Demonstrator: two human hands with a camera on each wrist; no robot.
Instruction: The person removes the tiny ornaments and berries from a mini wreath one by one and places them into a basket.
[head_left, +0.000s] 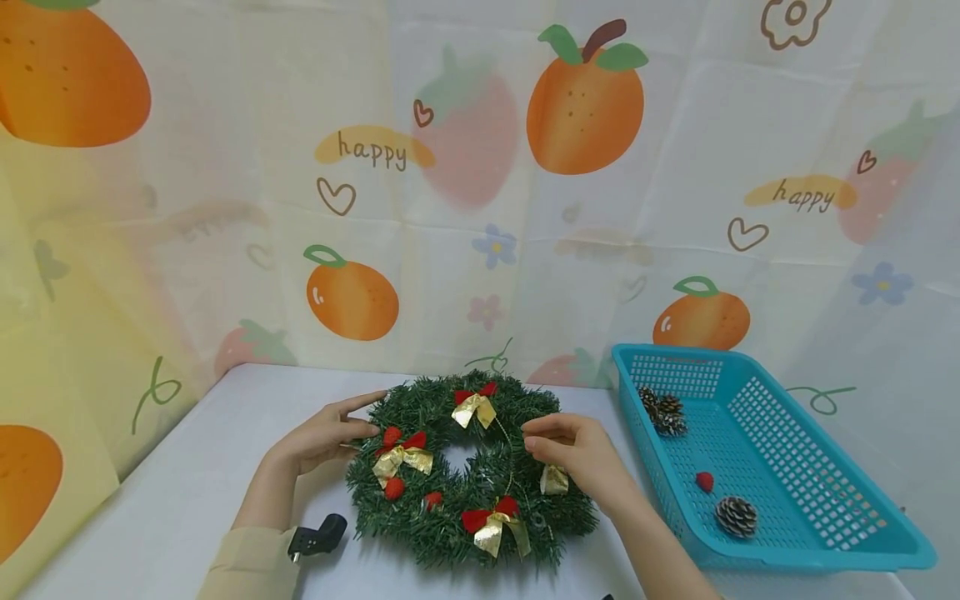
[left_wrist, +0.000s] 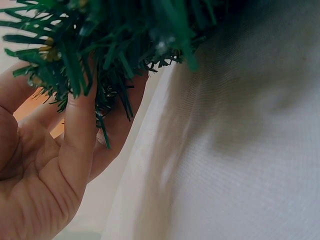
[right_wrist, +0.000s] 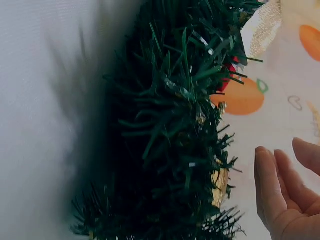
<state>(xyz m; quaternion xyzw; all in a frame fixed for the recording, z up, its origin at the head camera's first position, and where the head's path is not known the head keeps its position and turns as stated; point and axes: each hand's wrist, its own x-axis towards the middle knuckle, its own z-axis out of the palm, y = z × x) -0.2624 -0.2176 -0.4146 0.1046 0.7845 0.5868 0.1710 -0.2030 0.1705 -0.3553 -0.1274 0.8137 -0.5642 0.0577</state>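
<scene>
Work Area: Wreath (head_left: 487,475) on Table (head_left: 247,408), Basket (head_left: 765,467) Alongside

1. Curtain (head_left: 465,275): backdrop printed with oranges and hearts. Its top and sides run out of my head view.
2. Table: white surface. The near edge is cut off from me.
3. Basket: blue, perforated, open-topped, right of the wreath. Contents: pinecones and one red berry (see 7 and 8).
4. Wreath: green ring, positioned between the two hands.
5. Hands. Left hand (head_left: 318,433): fingers extended and loosely spread, touching the wreath's left side; on the left wrist view, needles hide some fingertips. Right hand (head_left: 573,454): raised at the wreath's right side, fingers slightly bent, thumb separated from them by a visible gap. The right wrist view crops this hand at the frame edge.
6. Bows (head_left: 474,408): four on the wreath, gold, three showing red. The right hand partly covers the rightmost one.
7. Pinecones (head_left: 737,517): one lies near the basket's front; others cluster at the far left, too tightly packed for me to count.
8. Red berries (head_left: 704,482): one on the basket floor, three visible on the wreath's left half.
9. Gold thread (head_left: 512,458): runs down from the top bow. I cannot tell whether the right fingertips touch it.
</scene>
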